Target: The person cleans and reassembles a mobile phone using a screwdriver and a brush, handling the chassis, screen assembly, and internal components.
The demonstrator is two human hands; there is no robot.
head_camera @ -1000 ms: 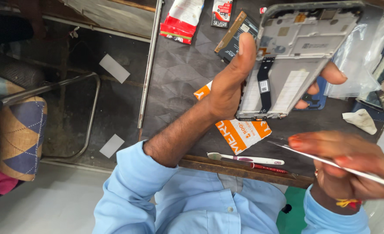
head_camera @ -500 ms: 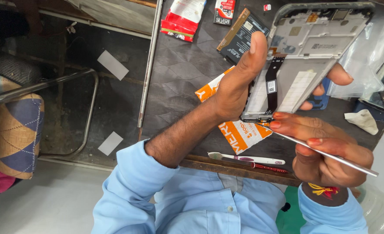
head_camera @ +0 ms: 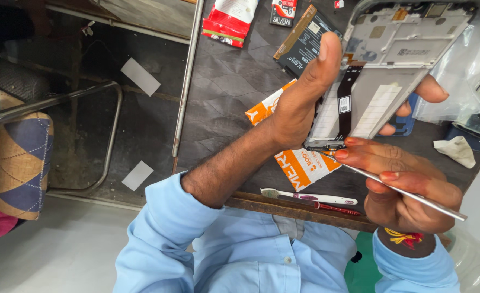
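Here I see my left hand [head_camera: 305, 103] gripping an opened phone frame [head_camera: 384, 70], held up over the dark work table [head_camera: 229, 92]. The thumb lies along the frame's left edge, pointing up, and the other fingertips [head_camera: 432, 89] curl round from behind on the right edge, so the frame is clamped between them. The frame shows its pale inner side to me, with a black ribbon cable [head_camera: 346, 100] running down its middle and small parts along the top edge.

My right hand [head_camera: 400, 182] sits just below the frame's lower end. Its fingers are closed tight round a thin metal tool [head_camera: 413, 194], a long silvery rod that slants from the fingertips down to the right. The tool's tip meets the bottom edge of the frame, where the cable ends; whether it is actually wedged in there I cannot tell.

On the table under my hands lies an orange and white packet [head_camera: 299, 163], partly covered by my left wrist. Near the table's front edge rests a white toothbrush [head_camera: 305, 196] with a red pen [head_camera: 335, 208] just beside it. Farther back lie a black battery [head_camera: 305, 38], a red and white pouch [head_camera: 229, 19] and, at the right, clear plastic bags [head_camera: 459, 76] and a crumpled white wipe [head_camera: 457, 149]. To the left of the table stands a metal chair frame [head_camera: 107, 141].
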